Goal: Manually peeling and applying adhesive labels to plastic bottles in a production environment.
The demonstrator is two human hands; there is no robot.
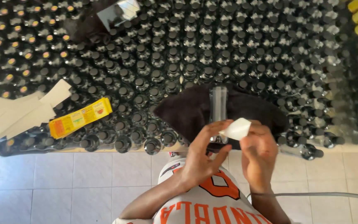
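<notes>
White label (237,128) pinched by the fingers of both hands, left (201,151) and right (258,152), just below the clear bottle (218,105) lying on a dark cloth (179,112); best laid on square and smoothed from one edge.

Person wears a white short-sleeved shirt (204,209) with large orange dark-edged lettering, lower centre of frame; both forearms bare, left hand (201,155) and right hand (258,154) without gloves, rings or watch.
</notes>
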